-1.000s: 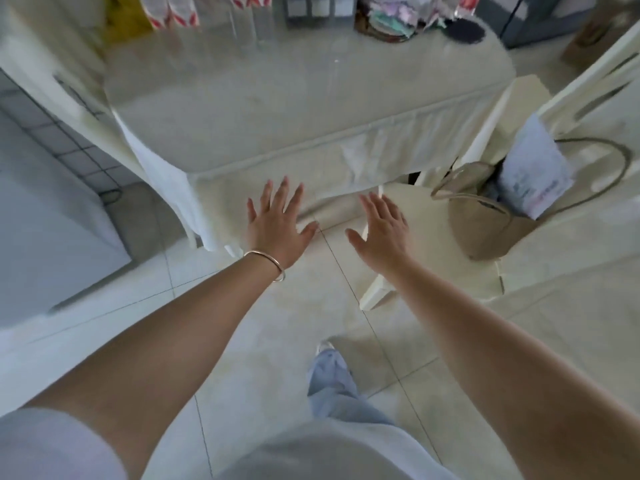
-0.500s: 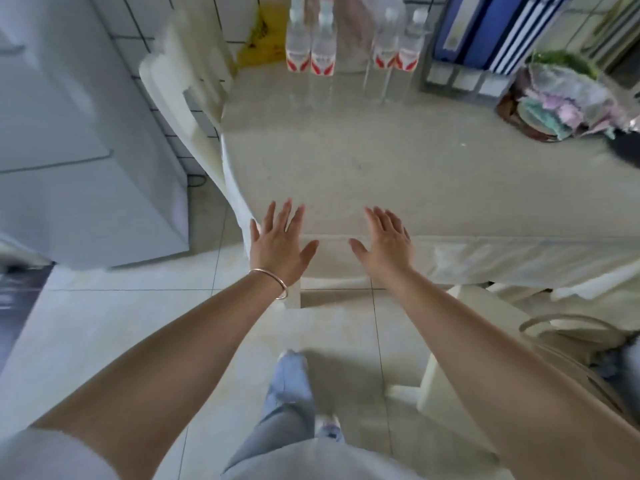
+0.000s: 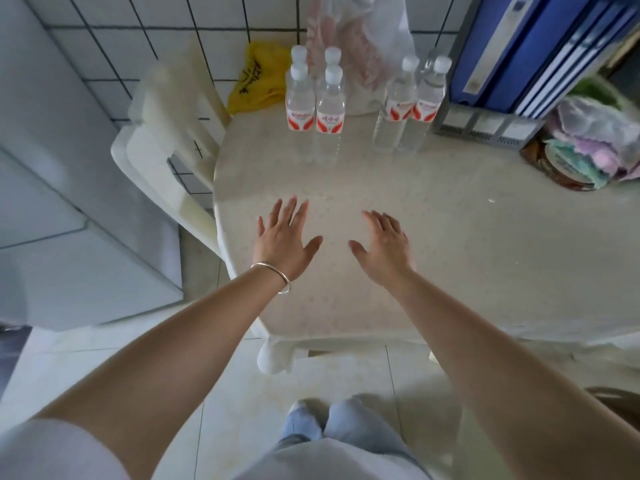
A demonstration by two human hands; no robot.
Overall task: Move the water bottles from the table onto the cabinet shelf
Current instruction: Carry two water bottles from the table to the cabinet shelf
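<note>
Chair [image 3: 162,140]: white plastic, standing at the table's left edge.
Left hand [image 3: 282,242]: we see it flat above the table [image 3: 485,254], fingers spread, holding nothing; bracelet [image 3: 273,275] on the wrist.
Left bottle group [image 3: 315,98]: we count what appear to be four water bottles, upright at the far edge; the rear pair is partly hidden.
Right hand [image 3: 384,249]: fingers spread, empty, well short of the bottles.
Right bottle pair [image 3: 410,102]: upright, just beside the blue binders [image 3: 526,46].

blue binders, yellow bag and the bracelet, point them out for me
blue binders [image 3: 526,46], head view, on the spine of the front binder
yellow bag [image 3: 258,83], head view, on its crumpled middle
bracelet [image 3: 273,271], head view, on the band across the left wrist
</note>
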